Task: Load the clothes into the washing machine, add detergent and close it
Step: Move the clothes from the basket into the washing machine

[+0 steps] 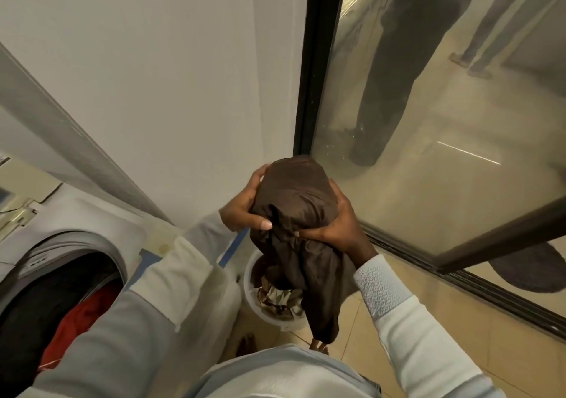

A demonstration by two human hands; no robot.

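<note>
A dark brown garment is bunched up in mid-air at the centre of the head view, its tail hanging down over a white laundry bucket. My left hand grips its left side and my right hand grips its right side. The bucket on the floor holds more crumpled brown and patterned clothes. At lower left the washing machine stands with its round opening uncovered; red and dark clothes lie inside the drum.
A white wall rises behind the machine. To the right a dark-framed glass door reflects standing people. Beige floor tiles run beside the door track. A dark round mat lies beyond the glass.
</note>
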